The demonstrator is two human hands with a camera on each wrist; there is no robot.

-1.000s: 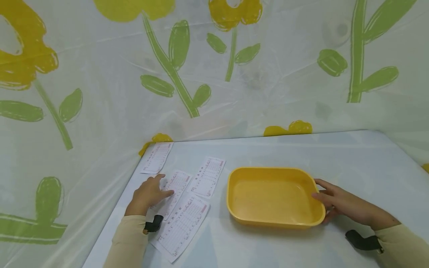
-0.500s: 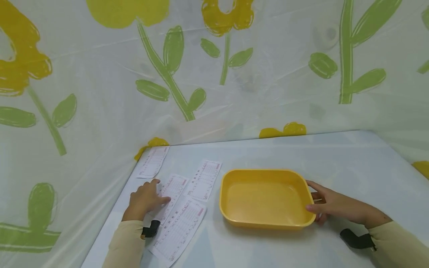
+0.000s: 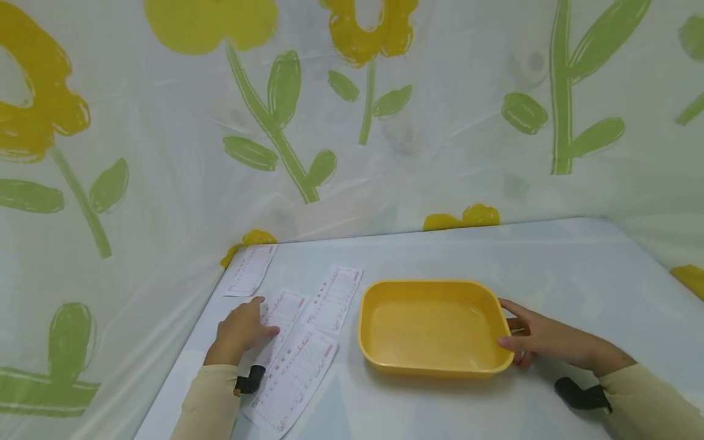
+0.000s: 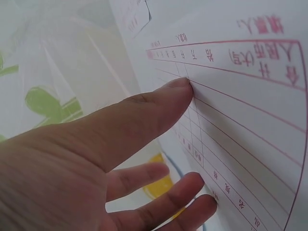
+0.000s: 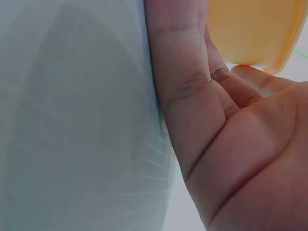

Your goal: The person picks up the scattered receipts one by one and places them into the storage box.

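In the head view, my left hand (image 3: 241, 330) lies with fingers spread over a printed paper form (image 3: 285, 308). The left wrist view shows its thumb (image 4: 166, 98) against the red-ruled sheet (image 4: 250, 110), with the other fingers relaxed and apart. My right hand (image 3: 550, 341) grips the right end of a yellow plastic tray (image 3: 434, 330), thumb over the rim and other fingers along and below its outer side. The right wrist view shows the palm and fingers (image 5: 180, 62) low beside the tray wall (image 5: 255, 29); some fingertips are hidden. Nothing lies inside the tray.
More printed forms lie around the left hand: one at the front (image 3: 294, 379), one nearer the tray (image 3: 335, 298), one at the back left corner (image 3: 252, 269). The pale table (image 3: 418, 415) meets a flower-patterned curtain (image 3: 440, 159) behind and at left.
The head view has shifted slightly, so everything appears a little to the left and lower. The left hand remains on the form, and the right hand keeps its hold on the tray.
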